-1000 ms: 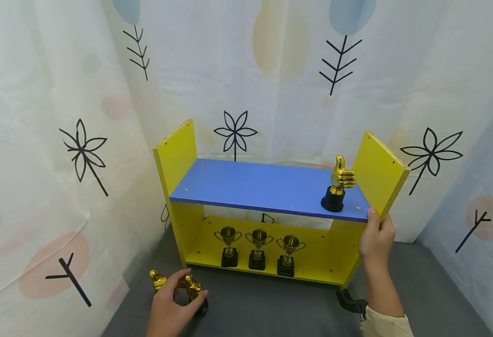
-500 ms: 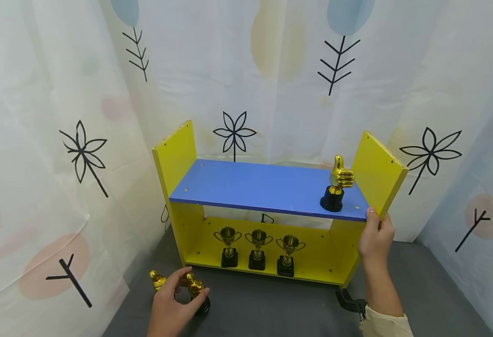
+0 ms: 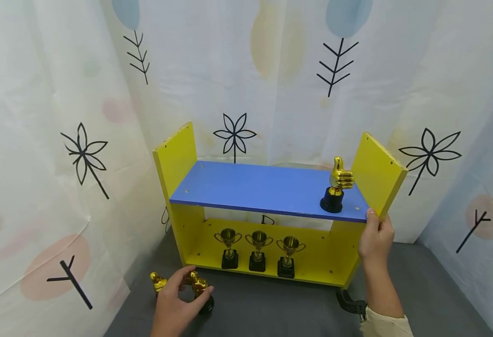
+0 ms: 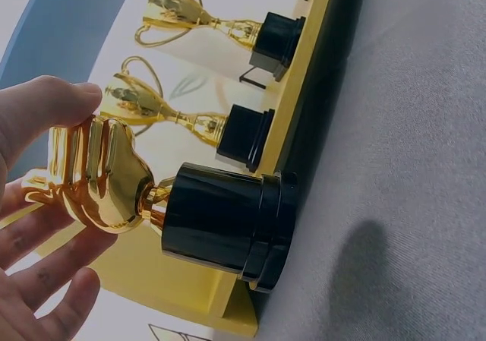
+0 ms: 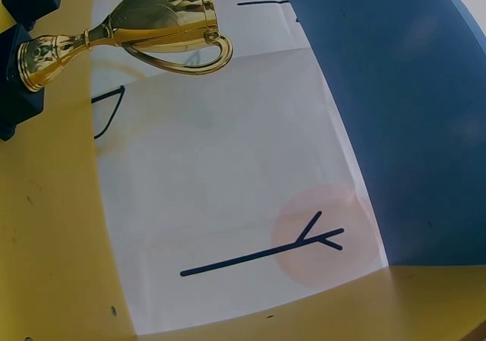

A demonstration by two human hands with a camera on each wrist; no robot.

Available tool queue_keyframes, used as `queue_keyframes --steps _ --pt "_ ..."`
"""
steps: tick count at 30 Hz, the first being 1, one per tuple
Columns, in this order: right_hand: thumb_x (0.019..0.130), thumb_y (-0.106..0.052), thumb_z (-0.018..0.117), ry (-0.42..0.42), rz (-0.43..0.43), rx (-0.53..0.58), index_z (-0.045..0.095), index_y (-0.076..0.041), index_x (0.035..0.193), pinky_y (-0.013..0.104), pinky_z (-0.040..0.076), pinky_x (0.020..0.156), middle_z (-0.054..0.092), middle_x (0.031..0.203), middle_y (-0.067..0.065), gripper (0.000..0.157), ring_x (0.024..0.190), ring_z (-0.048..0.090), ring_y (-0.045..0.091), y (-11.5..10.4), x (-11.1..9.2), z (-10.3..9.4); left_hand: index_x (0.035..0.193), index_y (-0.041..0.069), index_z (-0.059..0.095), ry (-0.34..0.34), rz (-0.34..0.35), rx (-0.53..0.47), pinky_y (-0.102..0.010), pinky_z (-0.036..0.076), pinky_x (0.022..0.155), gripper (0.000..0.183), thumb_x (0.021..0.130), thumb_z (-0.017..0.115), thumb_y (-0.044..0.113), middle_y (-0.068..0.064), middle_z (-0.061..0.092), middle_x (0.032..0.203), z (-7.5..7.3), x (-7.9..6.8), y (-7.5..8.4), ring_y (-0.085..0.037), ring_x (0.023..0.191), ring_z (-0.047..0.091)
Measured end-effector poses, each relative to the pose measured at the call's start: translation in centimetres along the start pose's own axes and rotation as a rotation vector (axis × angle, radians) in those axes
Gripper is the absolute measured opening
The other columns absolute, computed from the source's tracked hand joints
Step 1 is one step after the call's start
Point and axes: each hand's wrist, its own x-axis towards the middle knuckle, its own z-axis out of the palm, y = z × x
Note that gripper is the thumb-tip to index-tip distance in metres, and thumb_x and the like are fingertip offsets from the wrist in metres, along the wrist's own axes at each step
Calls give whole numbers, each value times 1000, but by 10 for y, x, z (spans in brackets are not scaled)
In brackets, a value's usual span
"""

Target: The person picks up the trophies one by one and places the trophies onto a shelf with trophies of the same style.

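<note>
By the front left of the yellow and blue shelf, my left hand pinches a gold thumbs-up trophy by its golden fist, between thumb and fingers. The left wrist view shows the trophy's round black base; whether it touches the table is unclear. Another gold-topped trophy is partly hidden behind that hand. My right hand grips the front edge of the shelf's right side panel, thumb at the blue board. That hand is outside the right wrist view.
Three gold cup trophies stand in a row on the lower yellow board. One thumbs-up trophy stands at the right of the blue board. A black strap-like piece lies near the right forearm. Printed curtains surround the grey table.
My left hand has shifted slightly to the right with the thumbs-up trophy. The right hand keeps its grip on the shelf, and the standing trophies have stayed put.
</note>
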Motion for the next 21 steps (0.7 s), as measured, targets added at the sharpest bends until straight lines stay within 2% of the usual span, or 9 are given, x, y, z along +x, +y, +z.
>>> queue_keyframes --steps 6,14,21 --pt "112 -39 41 3 9 4 62 -13 115 26 41 77 56 98 -10 34 87 52 10 0 1 0 132 23 70 -10 -2 -7 -44 59 83 63 77 98 37 2 73 121 2 3 5 -13 96 69" --pt "112 -39 40 -3 9 -8 62 -9 120 23 42 76 57 101 -8 38 88 53 10 1 0 0 131 25 70 4 26 9 -41 60 81 64 76 98 40 5 73 120 6 2 8 -10 94 68" --pt "112 -39 40 4 4 0 62 -12 115 23 42 76 57 100 -9 35 87 52 10 1 1 2 131 25 70 -9 28 -10 -41 60 81 63 76 97 41 6 74 118 7 2 11 -11 94 67"
